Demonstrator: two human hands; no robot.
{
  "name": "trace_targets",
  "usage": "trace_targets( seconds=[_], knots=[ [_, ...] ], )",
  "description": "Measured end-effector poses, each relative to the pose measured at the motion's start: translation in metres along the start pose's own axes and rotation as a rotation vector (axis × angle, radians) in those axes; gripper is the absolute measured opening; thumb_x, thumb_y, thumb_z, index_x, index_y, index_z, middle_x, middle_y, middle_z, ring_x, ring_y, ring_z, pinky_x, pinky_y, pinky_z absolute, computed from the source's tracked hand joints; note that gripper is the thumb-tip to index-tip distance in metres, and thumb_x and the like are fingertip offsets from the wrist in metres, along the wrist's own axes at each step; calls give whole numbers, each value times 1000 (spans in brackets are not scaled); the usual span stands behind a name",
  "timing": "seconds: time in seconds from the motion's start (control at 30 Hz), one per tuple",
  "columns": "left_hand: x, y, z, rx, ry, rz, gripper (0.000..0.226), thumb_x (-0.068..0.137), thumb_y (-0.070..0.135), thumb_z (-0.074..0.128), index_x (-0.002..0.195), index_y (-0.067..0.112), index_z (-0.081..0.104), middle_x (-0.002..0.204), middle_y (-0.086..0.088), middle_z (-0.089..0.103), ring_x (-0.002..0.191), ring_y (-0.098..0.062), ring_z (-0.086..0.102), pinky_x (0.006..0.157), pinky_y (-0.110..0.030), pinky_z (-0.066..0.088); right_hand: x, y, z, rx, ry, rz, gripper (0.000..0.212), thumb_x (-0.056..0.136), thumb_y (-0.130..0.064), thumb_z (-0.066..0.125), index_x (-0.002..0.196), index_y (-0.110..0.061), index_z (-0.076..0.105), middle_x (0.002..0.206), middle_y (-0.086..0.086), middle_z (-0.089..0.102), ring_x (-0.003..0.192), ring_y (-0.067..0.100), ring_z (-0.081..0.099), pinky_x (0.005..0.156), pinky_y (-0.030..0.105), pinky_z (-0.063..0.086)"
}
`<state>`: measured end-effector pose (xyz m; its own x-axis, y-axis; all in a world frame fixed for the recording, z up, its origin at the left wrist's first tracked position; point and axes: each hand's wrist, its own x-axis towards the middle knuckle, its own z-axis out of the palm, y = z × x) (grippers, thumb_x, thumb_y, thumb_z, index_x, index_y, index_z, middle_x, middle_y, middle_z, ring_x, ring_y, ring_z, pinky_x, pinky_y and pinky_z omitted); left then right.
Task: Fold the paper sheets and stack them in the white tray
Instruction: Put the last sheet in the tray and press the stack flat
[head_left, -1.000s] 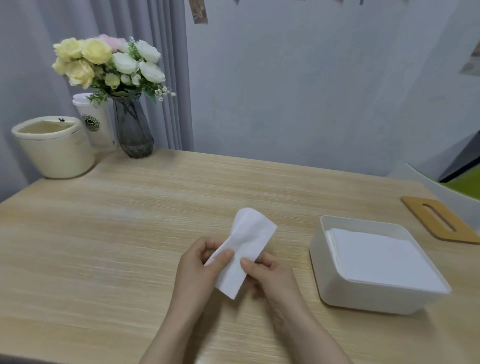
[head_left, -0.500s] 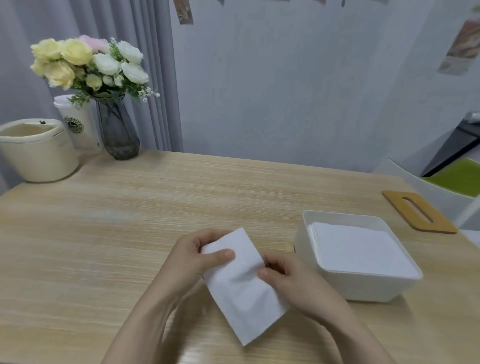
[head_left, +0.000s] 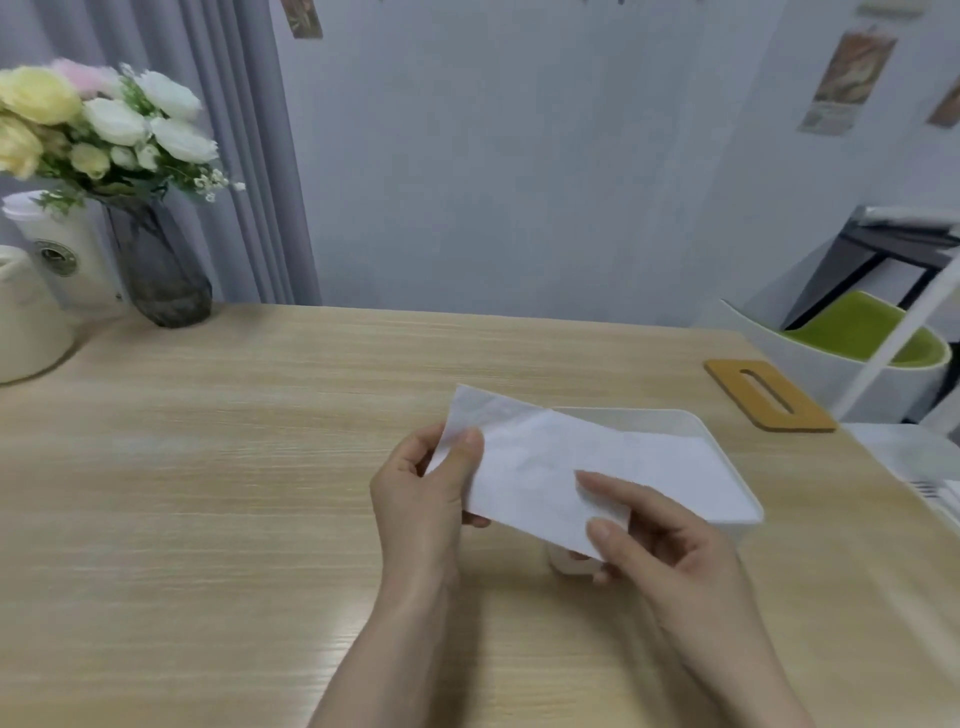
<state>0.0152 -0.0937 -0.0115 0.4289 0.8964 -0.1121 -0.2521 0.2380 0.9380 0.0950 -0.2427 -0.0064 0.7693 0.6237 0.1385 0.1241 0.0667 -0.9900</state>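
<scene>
While hands (head_left: 540, 509) pinch, rectangular paper sheet (head_left: 530, 467) creased.

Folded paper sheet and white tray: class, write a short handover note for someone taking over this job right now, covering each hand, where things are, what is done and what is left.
Left hand: pinches the left end of the folded paper sheet, thumb on top.
Right hand: pinches the sheet's near right corner.
The sheet is held in the air, partly over the near left of the white tray on the wooden table.
Done: this sheet looks folded; a stack of white sheets already fills the tray.
Left: lay this sheet on the stack. No other loose sheets are clearly visible.
</scene>
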Motion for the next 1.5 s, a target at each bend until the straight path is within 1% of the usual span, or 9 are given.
trace_targets(
  seconds=[0.17, 0.33, 0.47, 0.63, 0.97, 1.17, 1.27, 1.37, 1.5],
  knots=[
    [-6, -11, 29, 118, -130, 124, 18, 86, 7, 69, 93, 24, 70, 74, 4, 68, 67, -9, 59, 58, -25, 49, 16, -3, -37, -175, 167, -50, 28, 85, -2, 65, 86, -28, 76, 80, -19, 71, 60, 4, 47, 59, 9, 41],
    [-3, -25, 56, 602, -246, 410, 65, 87, 17, 66, 140, 46, 41, 74, 9, 53, 73, -10, 53, 73, -25, 45, 39, 4, -75, -357, 304, -86, 23, 87, -11, 67, 92, -33, 74, 95, -8, 69, 67, 10, 45, 64, 22, 36],
    [1, -32, 73, 881, -245, 623, 72, 89, 23, 59, 151, 37, 26, 82, 1, 59, 85, -23, 55, 89, -36, 37, 47, 11, -90, -538, 355, -104, 25, 88, -14, 63, 91, -37, 71, 90, -10, 64, 97, 15, 53, 92, 36, 38],
    [7, -40, 77, 1037, -240, 625, 64, 94, 25, 55, 152, 34, 28, 88, 8, 55, 101, -15, 51, 98, -28, 13, 48, 22, -91, -846, 338, -94, 27, 89, -16, 62, 85, -42, 65, 82, -27, 59, 103, 12, 48, 75, 26, 14],
    [9, -39, 75, 1230, -208, 579, 52, 97, 28, 49, 148, 31, 37, 107, 12, 58, 117, -10, 46, 110, -32, -1, 47, 20, -97, -839, 269, -54, 23, 90, -21, 62, 84, -43, 67, 80, -27, 60, 99, -2, 42, 74, 26, 14],
    [8, -46, 74, 1295, -190, 661, 47, 93, 23, 51, 139, 33, 48, 105, 12, 58, 118, -13, 46, 110, -37, 1, 50, 23, -97, -898, 222, -39, 22, 89, -22, 63, 84, -44, 65, 85, -24, 59, 105, 2, 41, 74, 27, 14],
    [14, -54, 71, 1211, -191, 708, 45, 84, 12, 65, 123, 34, 64, 125, 6, 56, 131, -20, 42, 109, -41, 2, 52, 24, -99, -990, 196, -44, 20, 89, -25, 63, 92, -45, 65, 113, -25, 51, 120, 7, 34, 80, 25, 13],
    [16, -50, 71, 1195, -329, 742, 45, 87, 5, 60, 117, 38, 68, 143, 15, 48, 143, -12, 30, 111, -35, 0, 55, 22, -101, -1094, 123, -122, 21, 91, -28, 61, 102, -44, 69, 134, -26, 42, 134, 4, 25, 89, 23, 10],
    [17, -44, 71, 1172, -517, 593, 36, 98, 14, 47, 119, 36, 66, 124, 20, 60, 122, -1, 47, 110, -33, 23, 62, 21, -103, -1014, -35, -28, 21, 92, -30, 60, 103, -47, 67, 130, -27, 53, 135, -1, 28, 92, 21, 8]
  ],
)
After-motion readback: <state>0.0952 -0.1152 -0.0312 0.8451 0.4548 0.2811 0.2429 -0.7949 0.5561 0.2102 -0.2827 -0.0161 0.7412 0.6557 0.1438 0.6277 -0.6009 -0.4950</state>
